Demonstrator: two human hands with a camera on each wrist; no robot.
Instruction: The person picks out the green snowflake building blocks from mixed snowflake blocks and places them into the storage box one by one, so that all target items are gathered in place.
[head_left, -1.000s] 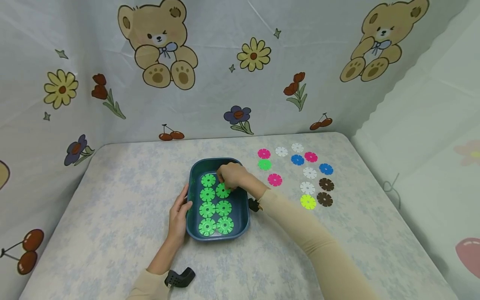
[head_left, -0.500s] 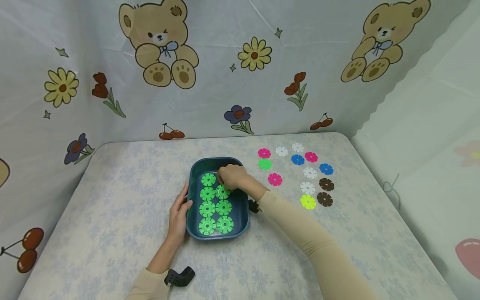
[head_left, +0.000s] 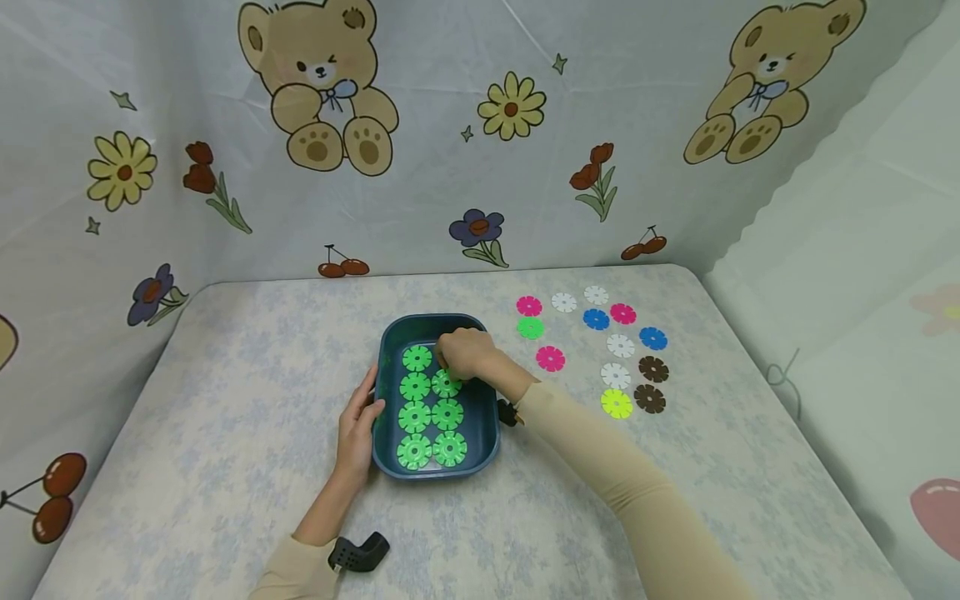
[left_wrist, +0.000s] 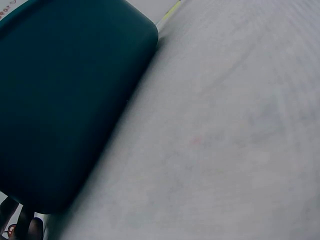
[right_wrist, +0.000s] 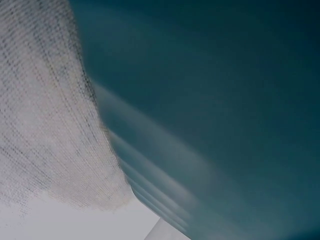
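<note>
A dark blue rectangular tray (head_left: pixel 480 433) sits mid-table, with green notched building discs (head_left: pixel 415 416) in two columns inside. My left hand (head_left: pixel 356 429) grips the tray's left side, thumb at the rim and fingers along the outer wall. In the left wrist view the tray's outer wall (left_wrist: pixel 65 100) fills the left part. My right hand (head_left: pixel 467 353) reaches into the tray's far right part, fingers curled downward at a green notched disc (head_left: pixel 447 385), which it partly covers. Its fingertips are hidden. The right wrist view shows mostly the blue tray wall (right_wrist: pixel 200 100), close and blurred.
Loose notched discs lie to the tray's right: pink (head_left: pixel 551 359), green (head_left: pixel 530 328), white (head_left: pixel 616 375), blue (head_left: pixel 653 338), brown (head_left: pixel 649 399) and yellow (head_left: pixel 617 403). A printed cloth (head_left: pixel 420 192) hangs behind the pale patterned table (head_left: pixel 247 400).
The green disc by my right fingertips shifts very slightly. Both hands and the tray otherwise stay in place; the head view drifts a little.
</note>
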